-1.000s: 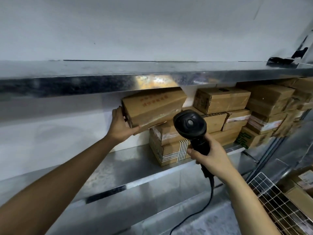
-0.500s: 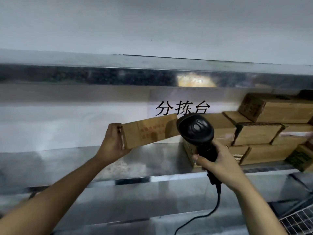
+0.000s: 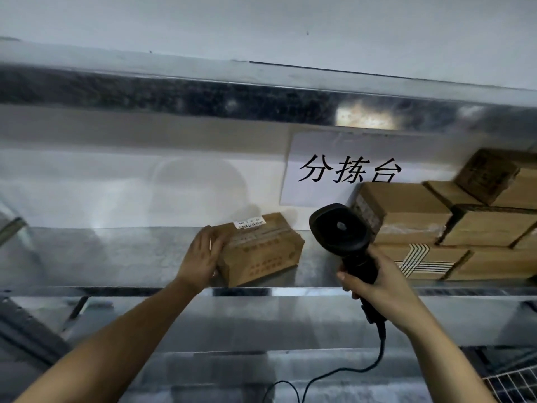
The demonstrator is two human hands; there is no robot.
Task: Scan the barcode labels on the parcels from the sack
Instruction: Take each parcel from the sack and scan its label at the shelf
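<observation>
Fingers (image 3: 207,242) flat against cardboard parcel (image 3: 261,251)

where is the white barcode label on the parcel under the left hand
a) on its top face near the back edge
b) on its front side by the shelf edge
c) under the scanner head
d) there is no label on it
a: the white label lies on the top face of the parcel, toward the wall, beyond the left hand.
</observation>
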